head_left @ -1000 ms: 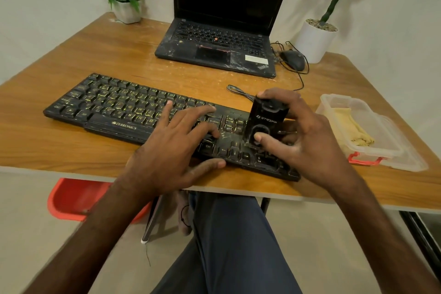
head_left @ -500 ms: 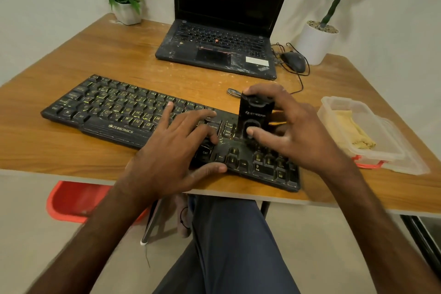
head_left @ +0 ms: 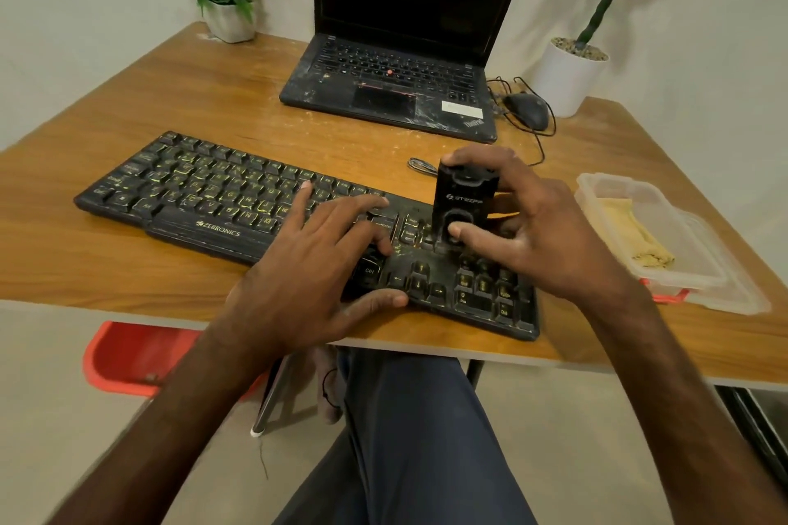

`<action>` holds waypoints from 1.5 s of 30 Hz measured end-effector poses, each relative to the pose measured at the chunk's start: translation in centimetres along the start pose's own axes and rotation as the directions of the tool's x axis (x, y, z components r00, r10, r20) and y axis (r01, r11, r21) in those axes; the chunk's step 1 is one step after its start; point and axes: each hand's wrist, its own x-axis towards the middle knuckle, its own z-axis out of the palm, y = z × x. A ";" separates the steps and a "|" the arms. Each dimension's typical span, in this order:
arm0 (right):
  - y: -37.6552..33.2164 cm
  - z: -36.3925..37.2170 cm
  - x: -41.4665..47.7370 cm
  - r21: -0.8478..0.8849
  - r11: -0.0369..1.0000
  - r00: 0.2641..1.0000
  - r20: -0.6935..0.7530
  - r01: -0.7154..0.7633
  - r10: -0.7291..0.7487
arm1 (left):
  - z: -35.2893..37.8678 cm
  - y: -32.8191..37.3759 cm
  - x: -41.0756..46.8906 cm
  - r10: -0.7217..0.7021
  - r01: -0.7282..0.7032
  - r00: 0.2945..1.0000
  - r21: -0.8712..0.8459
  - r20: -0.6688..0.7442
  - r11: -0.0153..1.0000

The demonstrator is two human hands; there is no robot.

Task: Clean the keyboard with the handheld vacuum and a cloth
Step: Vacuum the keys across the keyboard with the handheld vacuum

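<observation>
A dusty black keyboard [head_left: 204,200] with yellow-lit keys lies across the wooden table [head_left: 128,124]. My left hand [head_left: 307,269] rests flat on its right-middle keys, fingers spread, thumb along the front edge. My right hand [head_left: 541,230] grips a small black handheld vacuum [head_left: 462,200] standing upright on the keys just left of the number pad, thumb on its front. A yellow cloth [head_left: 635,234] lies in a clear plastic container [head_left: 699,264] at the right.
An open black laptop [head_left: 396,85] stands behind the keyboard, with a black mouse [head_left: 526,110] and cable to its right. A white flower pot [head_left: 230,19] is far left, a white plant pot [head_left: 563,77] far right. A red stool [head_left: 128,358] is below the table.
My right hand has slid the vacuum leftward over the keys, from the number pad toward the key block left of it. The left hand stays pressed on the keyboard.
</observation>
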 end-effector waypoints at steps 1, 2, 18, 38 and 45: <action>0.2 -0.1 0.1 -0.065 0.998 0.999 -0.031 -0.012 0.010 | 0.0 0.0 0.0 0.000 0.000 1.000 -0.004 0.001 1.000; 0.4 -0.2 0.3 -0.118 0.992 0.997 -0.068 -0.036 0.028 | -0.1 -0.1 0.0 0.002 -0.002 1.000 -0.008 0.003 1.000; -0.2 1.2 0.7 0.026 0.999 0.999 0.021 0.036 -0.036 | 0.1 0.1 0.0 0.012 -0.012 1.000 -0.004 -0.016 1.000; -0.3 1.8 1.7 0.053 0.994 0.994 0.049 0.092 -0.095 | 0.1 0.0 0.6 0.008 -0.008 1.000 -0.005 -0.018 1.000; 0.7 1.5 2.4 0.032 0.998 0.997 -0.069 0.048 -0.046 | 0.0 0.0 0.8 0.001 -0.001 1.000 -0.003 -0.012 1.000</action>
